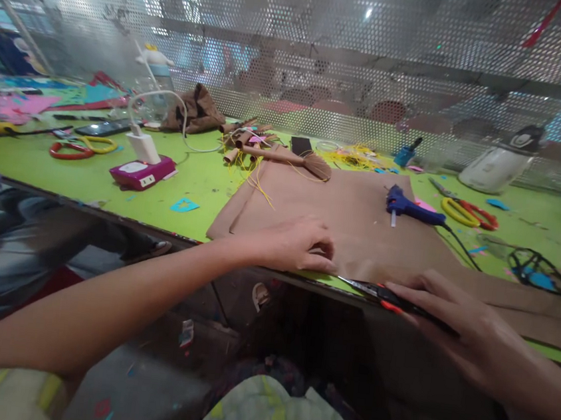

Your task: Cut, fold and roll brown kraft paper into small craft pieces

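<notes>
A large sheet of brown paper [340,210] lies on the green table [64,170], reaching its near edge. My left hand [297,245] rests on the sheet's near edge, fingers curled and pressing it down. My right hand [464,323] holds a pair of scissors [382,294] with red and black handles at the table's edge; the blades point left along the paper's near edge, toward my left hand.
A blue glue gun [411,207] lies on the brown paper. Yellow and red scissors [468,213] sit at the right, another pair [81,147] at the left. A magenta box with a white charger [142,165], rolled brown paper pieces [267,148] and a perforated metal screen [327,54] are behind.
</notes>
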### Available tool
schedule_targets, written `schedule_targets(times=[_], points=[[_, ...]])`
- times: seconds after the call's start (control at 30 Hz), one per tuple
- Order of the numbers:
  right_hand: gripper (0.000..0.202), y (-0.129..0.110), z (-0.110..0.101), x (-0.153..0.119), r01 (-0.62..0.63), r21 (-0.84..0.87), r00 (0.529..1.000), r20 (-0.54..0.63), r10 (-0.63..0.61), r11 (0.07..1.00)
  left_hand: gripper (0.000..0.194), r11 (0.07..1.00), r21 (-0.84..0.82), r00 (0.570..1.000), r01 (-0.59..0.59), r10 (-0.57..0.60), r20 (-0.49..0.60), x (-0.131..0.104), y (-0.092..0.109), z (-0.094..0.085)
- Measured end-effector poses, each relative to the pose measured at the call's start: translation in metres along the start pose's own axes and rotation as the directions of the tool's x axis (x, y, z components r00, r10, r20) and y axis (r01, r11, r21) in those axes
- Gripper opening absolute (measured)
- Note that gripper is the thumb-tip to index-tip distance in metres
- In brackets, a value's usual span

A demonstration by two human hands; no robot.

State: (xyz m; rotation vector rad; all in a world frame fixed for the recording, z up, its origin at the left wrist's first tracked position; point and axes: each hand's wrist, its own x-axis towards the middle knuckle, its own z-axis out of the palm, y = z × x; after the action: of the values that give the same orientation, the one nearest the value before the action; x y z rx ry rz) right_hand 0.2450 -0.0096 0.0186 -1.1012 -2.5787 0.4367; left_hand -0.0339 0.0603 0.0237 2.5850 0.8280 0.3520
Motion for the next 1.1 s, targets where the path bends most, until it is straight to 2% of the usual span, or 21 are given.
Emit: schedule_targets(times=[0.2,0.43,0.63,0.8,1.1], points=[[0.036,0.001,-0.001,0.000,0.005,-0.008,0.999,0.032,-0.004,1.000,0.021,1.000,-0.022,1.000,0.001,0.000,0.025,0.018,0.001,0.008],[0.037,0.001,-0.002,-0.003,-0.032,0.032,0.998,0.051,0.030,0.999,0.018,0.995,-0.073,0.998,-0.061,0.063,0.027,0.016,0.001,0.009],[0.037,0.000,-0.001,-0.001,-0.021,0.033,0.998,0.061,0.019,0.999,0.011,0.996,-0.055,0.998,-0.068,0.067,-0.013,0.018,-0.002,0.013],[0.036,0.002,-0.003,-0.003,-0.041,0.024,0.997,0.063,0.039,0.999,0.011,0.998,-0.015,0.998,-0.060,0.060,0.000,0.018,-0.001,0.014],[0.035,0.001,-0.003,0.001,-0.003,0.036,0.997,0.071,0.000,0.999,0.013,0.994,0.027,0.995,-0.103,0.102,0.015,0.018,-0.004,0.017]])
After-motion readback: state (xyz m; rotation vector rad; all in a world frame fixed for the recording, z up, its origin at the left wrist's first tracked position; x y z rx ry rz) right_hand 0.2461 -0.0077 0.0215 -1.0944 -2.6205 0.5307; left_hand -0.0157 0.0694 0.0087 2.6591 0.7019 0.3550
